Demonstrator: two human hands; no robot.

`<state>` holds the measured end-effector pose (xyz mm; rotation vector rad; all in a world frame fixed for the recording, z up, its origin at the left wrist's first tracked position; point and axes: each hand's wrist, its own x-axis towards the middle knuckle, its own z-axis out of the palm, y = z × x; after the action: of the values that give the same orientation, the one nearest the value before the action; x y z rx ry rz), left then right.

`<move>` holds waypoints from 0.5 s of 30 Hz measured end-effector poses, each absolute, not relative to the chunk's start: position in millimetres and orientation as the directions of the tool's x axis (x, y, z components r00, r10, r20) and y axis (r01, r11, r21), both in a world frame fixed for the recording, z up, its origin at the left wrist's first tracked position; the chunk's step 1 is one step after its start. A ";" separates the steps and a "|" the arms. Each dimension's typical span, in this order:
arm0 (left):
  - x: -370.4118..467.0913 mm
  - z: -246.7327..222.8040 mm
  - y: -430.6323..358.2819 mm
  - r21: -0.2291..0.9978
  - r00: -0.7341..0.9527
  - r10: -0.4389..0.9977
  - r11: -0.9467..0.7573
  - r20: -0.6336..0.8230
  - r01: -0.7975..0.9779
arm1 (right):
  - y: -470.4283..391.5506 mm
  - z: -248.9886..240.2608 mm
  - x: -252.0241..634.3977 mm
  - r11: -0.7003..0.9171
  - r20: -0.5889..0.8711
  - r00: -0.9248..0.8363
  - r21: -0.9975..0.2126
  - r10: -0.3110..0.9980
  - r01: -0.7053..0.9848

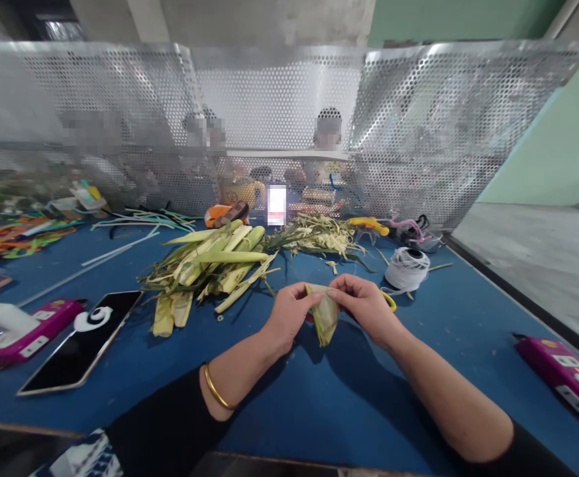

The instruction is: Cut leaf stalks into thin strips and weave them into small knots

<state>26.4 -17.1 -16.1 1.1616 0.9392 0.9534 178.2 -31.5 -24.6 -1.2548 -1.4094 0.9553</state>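
Observation:
A pale green corn husk (325,317), folded to a point at its lower end, hangs between my two hands above the blue table. My left hand (292,311) pinches its upper left edge between thumb and fingers. On the other side, my right hand (364,301) grips the upper right edge the same way. Part of a yellow handle (389,301) shows just behind my right hand; the rest of it is hidden. To the left of my hands lies a pile of corn husks (220,258). A spool of white string (407,268) stands beyond my right hand.
Shredded husk scraps (319,235) lie at the back, before a perforated metal screen (279,99). A tablet (83,344) and a magenta power strip (46,328) are on the left. Another magenta power strip (565,374) sits at the right edge, and a lit phone (277,204) stands at the back.

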 end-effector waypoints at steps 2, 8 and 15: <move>26.4 -17.1 -16.9 0.985 0.319 0.943 0.134 -0.094 -0.107 | -30.8 -25.6 179.2 0.127 0.131 0.011 -0.975 0.991 0.182; 28.6 -21.1 -15.9 0.990 0.285 0.956 0.104 -0.073 -0.093 | -30.8 -29.1 175.3 0.167 0.172 0.013 -0.971 0.985 0.172; 28.2 -20.1 -16.7 0.994 0.293 0.955 0.062 -0.034 -0.088 | -31.7 -27.9 172.3 0.165 0.179 0.081 -0.974 0.981 0.152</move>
<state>28.2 -16.7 -20.1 1.2294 0.9449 1.0001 172.3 -31.7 -27.9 -1.2252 -1.3204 0.9400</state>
